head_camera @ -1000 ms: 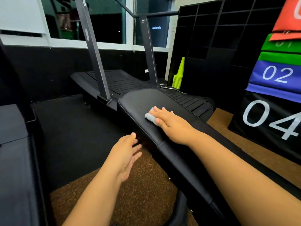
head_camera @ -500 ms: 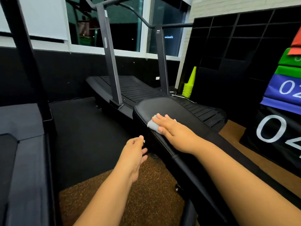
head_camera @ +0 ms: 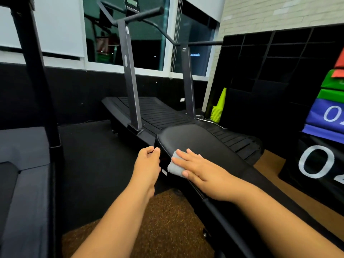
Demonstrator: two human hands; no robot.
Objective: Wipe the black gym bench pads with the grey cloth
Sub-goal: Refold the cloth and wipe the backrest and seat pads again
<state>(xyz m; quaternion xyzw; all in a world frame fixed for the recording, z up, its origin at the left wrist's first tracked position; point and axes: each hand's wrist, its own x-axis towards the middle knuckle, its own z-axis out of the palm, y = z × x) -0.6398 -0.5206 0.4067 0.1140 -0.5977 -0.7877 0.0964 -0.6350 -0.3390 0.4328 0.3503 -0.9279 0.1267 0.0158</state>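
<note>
The black gym bench pad (head_camera: pixel 197 140) runs from the middle of the view down to the lower right. On its left edge lies a small folded grey cloth (head_camera: pixel 174 165). My right hand (head_camera: pixel 199 170) lies flat on the cloth with straight fingers and presses it onto the pad. My left hand (head_camera: pixel 148 162) is just left of the pad, its fingertips touching the pad's side edge with loosely curled fingers. Most of the cloth is hidden under my right palm.
A black curved treadmill (head_camera: pixel 158 110) with upright posts stands right behind the bench. Stacked yellow-green cones (head_camera: pixel 218 108) sit by the black wall panel. Numbered soft plyo boxes (head_camera: pixel 323 142) stand at the right. Another dark machine (head_camera: pixel 22 164) fills the left. Brown and black mats cover the floor.
My right hand slid the cloth toward the pad's left edge. My left hand rose from hanging beside the bench to touch the pad's side. The camera tilted up.
</note>
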